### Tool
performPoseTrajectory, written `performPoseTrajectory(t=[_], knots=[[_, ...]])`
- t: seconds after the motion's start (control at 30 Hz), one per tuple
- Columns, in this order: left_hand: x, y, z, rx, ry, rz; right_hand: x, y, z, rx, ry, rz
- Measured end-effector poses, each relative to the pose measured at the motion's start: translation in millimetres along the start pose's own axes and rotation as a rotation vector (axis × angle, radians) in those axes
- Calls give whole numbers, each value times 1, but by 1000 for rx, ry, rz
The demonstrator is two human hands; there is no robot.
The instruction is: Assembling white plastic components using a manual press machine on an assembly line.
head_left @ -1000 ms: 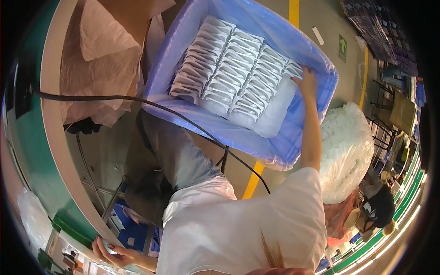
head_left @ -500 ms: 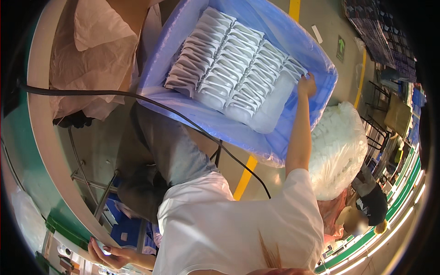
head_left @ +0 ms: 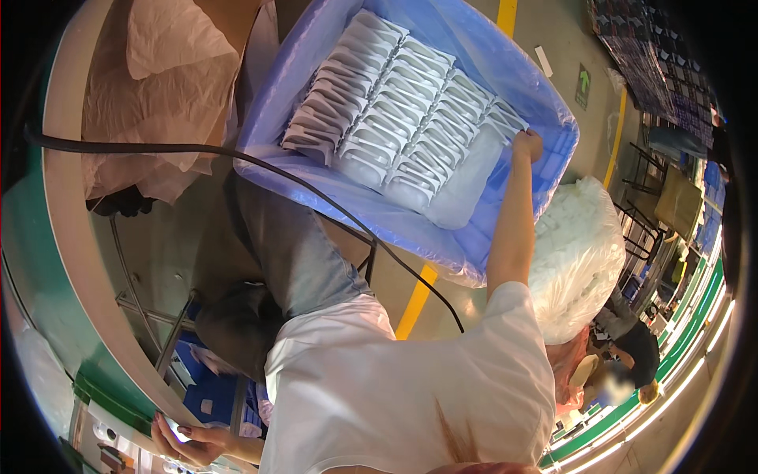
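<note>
My right hand (head_left: 527, 145) reaches into a blue crate (head_left: 545, 95) lined with clear plastic film. Its fingers are closed at the end of a curved white plastic part (head_left: 505, 120), the nearest of a short row at the right. Several long rows of similar white parts (head_left: 407, 87) stand packed in the crate, over a layer of whitish wrapping (head_left: 466, 189). My left hand (head_left: 189, 444) is at the edge of the curved-looking workbench (head_left: 95, 316), fingers stretched and apart. A bright white patch shows between those fingers; I cannot make out what it is.
A black cable (head_left: 316, 186) hangs across in front of the crate. Brown cardboard with paper lining (head_left: 158, 103) stands at the left. A full clear plastic bag (head_left: 576, 253) lies right of my arm. Blue bins (head_left: 209, 399) sit under the bench. Another person (head_left: 632, 355) works at the far right.
My right hand's fingers have drawn in closer at the end of the white part. The view has shifted slightly; my left hand stays at the bench edge.
</note>
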State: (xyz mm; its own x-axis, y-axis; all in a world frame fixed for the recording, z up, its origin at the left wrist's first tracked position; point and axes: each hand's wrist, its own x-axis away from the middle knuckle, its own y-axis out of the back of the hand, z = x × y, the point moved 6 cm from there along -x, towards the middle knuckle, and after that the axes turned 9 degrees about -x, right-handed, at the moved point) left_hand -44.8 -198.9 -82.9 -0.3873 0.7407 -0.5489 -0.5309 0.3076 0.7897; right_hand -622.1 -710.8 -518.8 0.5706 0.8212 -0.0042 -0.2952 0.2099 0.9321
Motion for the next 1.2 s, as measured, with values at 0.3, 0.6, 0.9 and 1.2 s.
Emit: performPoseTrajectory(t=[0.3,0.6,0.9,1.2], knots=[[8,5,14,-146,-68,51,24,28,86,548,492,132],[1,5,12,-131,-48,49,27,-27,79,624,1186,197],[-11,-9,0,-86,-42,44,22,-9,58,689,1037,271],[-3,4,4,-120,-10,17,29,-9,83,589,1038,308]])
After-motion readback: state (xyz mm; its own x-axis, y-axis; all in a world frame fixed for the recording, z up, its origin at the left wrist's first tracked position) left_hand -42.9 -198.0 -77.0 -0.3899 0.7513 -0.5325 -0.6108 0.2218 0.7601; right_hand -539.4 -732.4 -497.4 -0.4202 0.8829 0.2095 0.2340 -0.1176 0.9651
